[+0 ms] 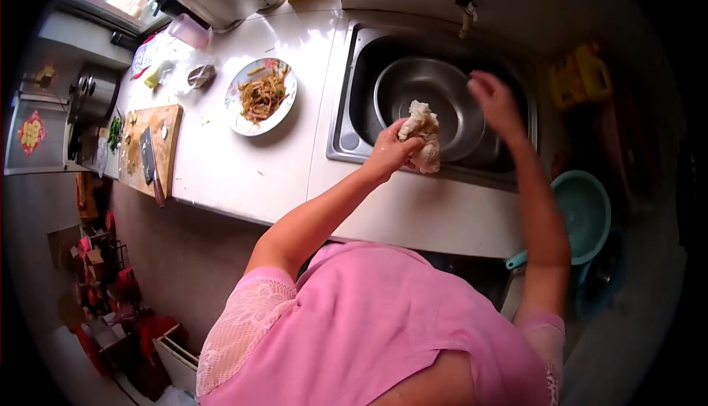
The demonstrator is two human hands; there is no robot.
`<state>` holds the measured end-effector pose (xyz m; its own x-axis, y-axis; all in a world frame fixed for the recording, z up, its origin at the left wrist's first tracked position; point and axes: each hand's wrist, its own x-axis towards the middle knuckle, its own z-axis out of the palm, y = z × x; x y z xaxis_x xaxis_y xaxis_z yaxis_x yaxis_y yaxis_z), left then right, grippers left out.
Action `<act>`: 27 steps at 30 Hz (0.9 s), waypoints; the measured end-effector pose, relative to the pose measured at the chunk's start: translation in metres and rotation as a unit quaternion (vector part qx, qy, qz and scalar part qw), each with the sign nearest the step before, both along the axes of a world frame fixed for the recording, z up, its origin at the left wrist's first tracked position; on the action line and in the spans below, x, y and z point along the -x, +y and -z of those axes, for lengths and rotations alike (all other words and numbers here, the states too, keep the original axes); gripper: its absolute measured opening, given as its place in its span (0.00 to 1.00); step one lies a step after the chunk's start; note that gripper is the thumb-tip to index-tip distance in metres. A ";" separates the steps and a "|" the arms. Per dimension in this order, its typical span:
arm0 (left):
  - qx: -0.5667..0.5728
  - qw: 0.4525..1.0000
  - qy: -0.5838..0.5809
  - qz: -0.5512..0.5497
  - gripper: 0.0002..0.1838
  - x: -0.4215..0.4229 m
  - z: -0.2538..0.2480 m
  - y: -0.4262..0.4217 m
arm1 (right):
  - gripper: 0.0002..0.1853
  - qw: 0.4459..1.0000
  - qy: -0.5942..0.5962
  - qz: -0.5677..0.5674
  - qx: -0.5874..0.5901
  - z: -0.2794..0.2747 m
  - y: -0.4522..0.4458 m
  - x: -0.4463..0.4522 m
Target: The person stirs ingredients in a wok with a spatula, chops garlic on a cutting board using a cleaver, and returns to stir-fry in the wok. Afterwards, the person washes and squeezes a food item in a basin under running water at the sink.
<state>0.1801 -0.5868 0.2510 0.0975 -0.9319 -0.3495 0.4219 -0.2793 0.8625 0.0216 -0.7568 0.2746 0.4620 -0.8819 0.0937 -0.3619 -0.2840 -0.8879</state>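
Observation:
My left hand [396, 151] is closed around a crumpled off-white dishcloth [422, 137], held above the front edge of the sink. A metal basin [385, 95] sits inside the stainless steel sink [344, 122], partly hidden behind the cloth. My right hand [495, 103] is raised over the right side of the sink, a little blurred. Its fingers look stretched out, and I see nothing in them. Behind the sink, a tap [467, 19] comes out of the wall.
Left of the sink stands a plate [241, 120] of cooked shredded food. A cleaver [148, 157] lies on a wooden cutting board [171, 129] by the counter's left end. To the right are a teal plastic strainer or dipper [582, 210] and a yellow jug [579, 78].

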 end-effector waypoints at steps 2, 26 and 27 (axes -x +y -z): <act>-0.011 0.999 -0.039 0.000 0.21 -0.001 0.007 -0.021 | 0.19 0.992 0.026 0.064 0.104 -0.003 -0.064 0.001; -0.039 0.994 -0.101 0.022 0.12 -0.031 0.065 -0.101 | 0.20 0.964 0.258 0.049 -0.031 0.102 -0.130 -0.006; -0.032 0.993 -0.101 0.042 0.13 -0.032 0.054 -0.104 | 0.24 0.978 0.064 -0.113 -0.164 0.154 -0.120 0.013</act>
<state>0.2125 -0.6904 0.1970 0.0952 -0.9162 -0.3893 0.2147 -0.3630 0.9067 0.0084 -0.8763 0.1207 0.6386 -0.7282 -0.2487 -0.4372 -0.0774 -0.8960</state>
